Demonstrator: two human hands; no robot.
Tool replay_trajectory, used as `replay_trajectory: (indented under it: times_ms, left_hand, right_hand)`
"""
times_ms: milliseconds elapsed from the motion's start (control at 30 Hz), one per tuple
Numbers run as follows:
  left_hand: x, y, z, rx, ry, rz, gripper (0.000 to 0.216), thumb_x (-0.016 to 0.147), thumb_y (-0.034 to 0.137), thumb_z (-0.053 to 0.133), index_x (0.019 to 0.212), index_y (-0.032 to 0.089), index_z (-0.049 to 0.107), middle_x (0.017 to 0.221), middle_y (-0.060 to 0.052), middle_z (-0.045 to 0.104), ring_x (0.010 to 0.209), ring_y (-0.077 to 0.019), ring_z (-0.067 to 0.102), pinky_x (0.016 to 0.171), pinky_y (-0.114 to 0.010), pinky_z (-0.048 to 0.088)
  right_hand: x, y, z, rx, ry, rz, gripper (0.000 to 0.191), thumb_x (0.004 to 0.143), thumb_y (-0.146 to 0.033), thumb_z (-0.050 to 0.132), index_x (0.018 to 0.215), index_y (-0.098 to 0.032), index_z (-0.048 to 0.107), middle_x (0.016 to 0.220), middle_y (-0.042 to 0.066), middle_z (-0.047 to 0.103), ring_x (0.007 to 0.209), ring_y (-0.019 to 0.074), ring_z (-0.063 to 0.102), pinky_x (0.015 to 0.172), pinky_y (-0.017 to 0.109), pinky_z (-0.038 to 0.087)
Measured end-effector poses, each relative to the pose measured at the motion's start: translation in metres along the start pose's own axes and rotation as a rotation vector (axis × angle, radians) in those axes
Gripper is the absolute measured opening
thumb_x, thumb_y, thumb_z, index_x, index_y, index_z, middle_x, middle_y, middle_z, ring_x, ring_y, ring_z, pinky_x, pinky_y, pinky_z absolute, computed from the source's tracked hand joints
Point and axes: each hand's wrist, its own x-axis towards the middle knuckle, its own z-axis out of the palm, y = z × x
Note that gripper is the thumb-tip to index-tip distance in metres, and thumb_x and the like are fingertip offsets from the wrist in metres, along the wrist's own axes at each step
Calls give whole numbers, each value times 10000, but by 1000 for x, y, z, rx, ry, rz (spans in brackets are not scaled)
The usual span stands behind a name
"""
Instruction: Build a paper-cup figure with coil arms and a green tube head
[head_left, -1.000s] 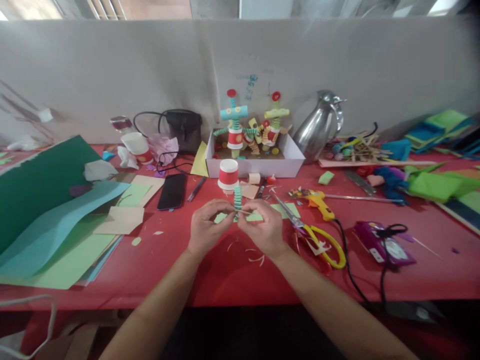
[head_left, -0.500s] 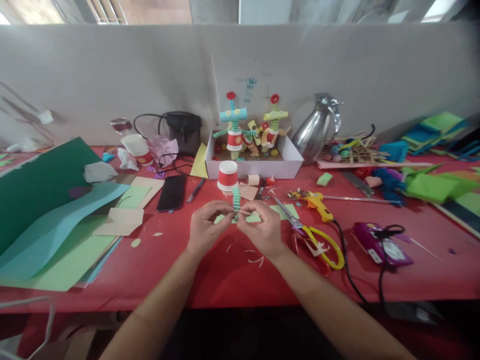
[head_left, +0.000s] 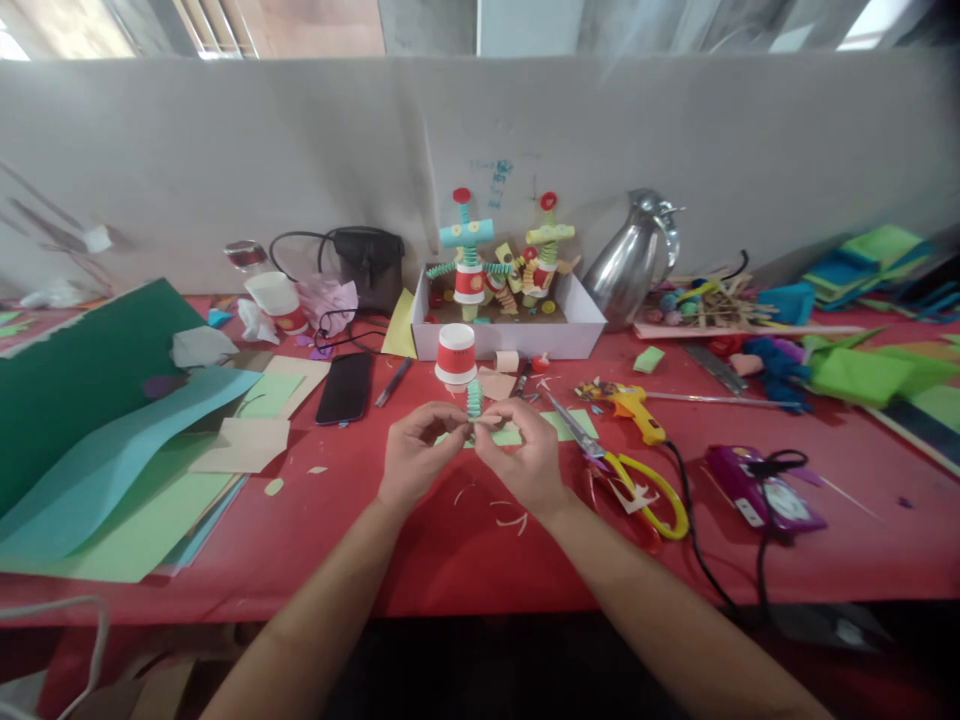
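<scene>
Above the middle of the table, my left hand is closed in a pinch at the lower end of a green folded paper spring. My right hand meets it fingertip to fingertip, closed on a small tan paper piece at the spring's base. The fingers hide where spring and piece meet, so I cannot tell whether they are joined. Just behind stands an upside-down red and white paper cup. Light green paper lies under the hands.
Yellow-handled scissors, a yellow glue gun and a purple corded device lie to the right. Behind, a white box holds paper-cup figures beside a steel jug. At left are a phone and coloured paper sheets.
Both hands stay together at nearly the same place. The tan piece has turned to show more of its flat side, and a little less of the green spring shows above the fingers.
</scene>
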Motion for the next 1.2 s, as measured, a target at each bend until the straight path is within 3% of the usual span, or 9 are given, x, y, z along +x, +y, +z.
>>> replay_trajectory:
  times_ms: [233, 367, 500, 567, 700, 867, 967, 1067, 1200]
  left_hand:
    - [-1, 0, 0, 14, -18, 37, 60, 762, 215, 752, 808, 186, 725, 794, -28, 670, 722, -125, 600, 694, -255, 512]
    - [6, 1, -8, -69, 6, 80, 285, 758, 235, 767, 1039, 255, 723, 1050, -52, 675, 932, -151, 619, 817, -262, 511]
    - [11, 1, -12, -321, -152, -133, 542, 780, 337, 749, 1300, 313, 600, 1338, -90, 590, 1096, -213, 614, 893, -340, 521]
    - [10, -1, -12, -364, -196, -246, 464, 768, 316, 763, 1217, 250, 666, 1208, -105, 668, 973, -202, 664, 851, -336, 538]
    - [11, -6, -13, -429, -45, -342, 286, 719, 240, 803, 993, 189, 741, 877, -48, 729, 741, -123, 670, 730, -242, 547]
    - [15, -6, -14, -559, 57, -454, 280, 678, 316, 839, 889, 178, 719, 856, -35, 736, 676, -97, 666, 622, -188, 540]
    - [14, -5, -11, -567, 36, -515, 282, 720, 382, 807, 871, 172, 696, 889, -67, 745, 674, -110, 670, 584, -193, 525]
    - [11, -8, -6, -547, -19, -519, 290, 720, 410, 802, 861, 177, 701, 834, -56, 732, 666, -120, 662, 597, -216, 521]
    - [7, -13, -3, -423, -106, -467, 231, 696, 353, 826, 791, 164, 735, 763, -39, 707, 674, -123, 627, 658, -239, 518]
  right_hand:
    - [-1, 4, 1, 64, 6, 89, 58, 776, -177, 624, 743, -219, 601, 737, -2, 621, 695, 155, 575, 694, 303, 490]
    - [4, 11, 1, 438, -31, 377, 86, 732, -250, 682, 755, -217, 606, 703, -25, 591, 645, 136, 546, 632, 285, 485]
    - [10, 19, 0, 763, -160, 624, 148, 685, -293, 723, 713, -214, 601, 668, -37, 560, 623, 124, 526, 632, 284, 496]
    - [11, 21, 0, 823, -208, 689, 157, 699, -314, 732, 718, -212, 614, 680, -27, 567, 637, 130, 535, 648, 290, 505]
    - [14, 23, -1, 880, -93, 766, 232, 769, -435, 677, 808, -207, 652, 745, 13, 638, 673, 152, 585, 637, 291, 508]
    - [13, 31, 0, 742, 108, 814, 300, 689, -469, 757, 707, -192, 646, 646, -6, 616, 571, 121, 536, 534, 251, 450]
    - [10, 29, 3, 622, 27, 724, 272, 648, -398, 808, 796, -201, 694, 681, -28, 616, 576, 107, 523, 547, 246, 451]
    - [7, 24, 5, 601, -91, 645, 332, 664, -346, 808, 966, -238, 719, 855, -10, 677, 712, 136, 612, 680, 290, 516]
    - [6, 24, 7, 515, -84, 589, 259, 684, -385, 793, 888, -229, 755, 954, 37, 709, 802, 181, 637, 738, 340, 530]
